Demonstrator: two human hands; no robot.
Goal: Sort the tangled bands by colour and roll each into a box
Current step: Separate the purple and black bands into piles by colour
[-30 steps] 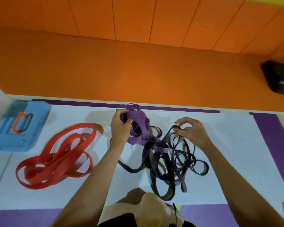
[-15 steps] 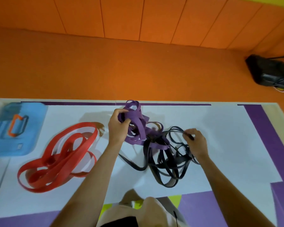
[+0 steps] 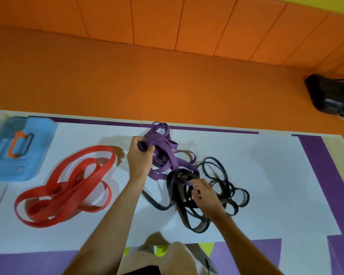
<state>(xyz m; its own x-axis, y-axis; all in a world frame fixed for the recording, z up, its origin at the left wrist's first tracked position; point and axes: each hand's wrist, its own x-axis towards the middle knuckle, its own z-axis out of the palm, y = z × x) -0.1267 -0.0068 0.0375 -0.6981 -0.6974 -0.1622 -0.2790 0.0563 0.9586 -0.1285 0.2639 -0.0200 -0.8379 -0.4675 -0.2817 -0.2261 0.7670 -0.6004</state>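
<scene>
Our left hand (image 3: 140,157) clenches the purple band (image 3: 168,155) at twelve o'clock; our right hand (image 3: 206,197) pinches where purple threads the black bands (image 3: 216,187). Pulling hard could cinch that knot. The red bands (image 3: 68,187) lie apart at nine.

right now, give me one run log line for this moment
stage: untangling purple from black | left hand: gripping purple bands | right hand: in black bands where purple loop crosses | red bands: apart | blue box: shut
</scene>
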